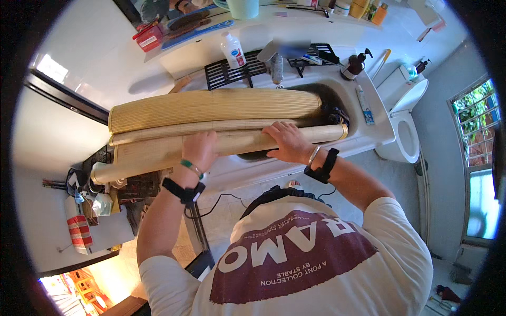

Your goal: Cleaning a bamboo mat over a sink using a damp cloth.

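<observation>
A partly rolled bamboo mat lies lengthwise across a white washbasin, its left end reaching past the basin's edge. Its far part is a broad, ribbed curve; nearer to me run smoother, narrower folds with yellow-bound ends. My left hand grips the near roll around its middle, the fingertips mostly hidden. Further right, my right hand curls its fingers over the same roll, with the thumb on the near side. Beyond the mat's right end, a dark, wet-looking bundle shows in the bowl.
Behind the mat stand a faucet, black slatted racks, a white bottle and a brown pump bottle. A toothpaste tube lies on the right rim. A toilet is further right; a cluttered shelf is at left.
</observation>
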### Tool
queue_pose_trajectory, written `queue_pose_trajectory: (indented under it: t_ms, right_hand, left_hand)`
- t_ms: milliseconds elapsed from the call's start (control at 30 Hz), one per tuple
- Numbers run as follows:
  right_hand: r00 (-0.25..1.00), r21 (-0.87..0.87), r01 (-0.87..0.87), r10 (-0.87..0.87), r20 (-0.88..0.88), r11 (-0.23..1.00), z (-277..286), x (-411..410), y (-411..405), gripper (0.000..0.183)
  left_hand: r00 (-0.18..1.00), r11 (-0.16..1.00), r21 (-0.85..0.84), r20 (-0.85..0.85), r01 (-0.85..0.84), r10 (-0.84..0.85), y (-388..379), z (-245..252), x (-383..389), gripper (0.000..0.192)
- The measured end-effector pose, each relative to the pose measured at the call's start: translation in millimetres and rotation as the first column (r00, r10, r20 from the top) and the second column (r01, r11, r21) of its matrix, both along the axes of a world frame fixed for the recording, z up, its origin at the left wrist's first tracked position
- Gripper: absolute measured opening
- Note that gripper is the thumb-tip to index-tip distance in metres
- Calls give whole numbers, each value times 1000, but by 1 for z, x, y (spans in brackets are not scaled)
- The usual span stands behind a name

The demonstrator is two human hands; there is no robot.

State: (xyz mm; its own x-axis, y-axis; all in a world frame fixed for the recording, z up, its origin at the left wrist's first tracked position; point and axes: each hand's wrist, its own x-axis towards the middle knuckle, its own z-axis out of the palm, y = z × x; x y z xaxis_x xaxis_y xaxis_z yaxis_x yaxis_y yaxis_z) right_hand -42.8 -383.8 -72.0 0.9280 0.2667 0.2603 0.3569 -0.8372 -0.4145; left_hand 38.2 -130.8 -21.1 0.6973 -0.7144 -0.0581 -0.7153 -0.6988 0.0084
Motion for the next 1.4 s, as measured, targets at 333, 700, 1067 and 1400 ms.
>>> queue_pose_trajectory:
  t_ms: [333, 700, 1067, 1400]
  right_hand:
    - [965, -161, 16, -58, -257, 987, -21, -3, -8, 28]
    - [996, -40, -60, 57, -71, 997, -46, -52, -5, 28]
    - [879, -239, 82, -183, -441, 968, -52, 35, -169, 32]
    - [693, -238, 36, -196, -694, 971, -101, 58, -261, 57]
  left_hand:
    - [897, 987, 0, 417, 164, -149, 10, -33, -18, 21]
    - [888, 957, 289, -432, -28, 157, 25, -48, -53, 72]
    - [989, 992, 11, -83, -122, 122, 22, -76, -81, 45]
    - [950, 950, -31, -19, -311, 311, 17, -73, -92, 32]
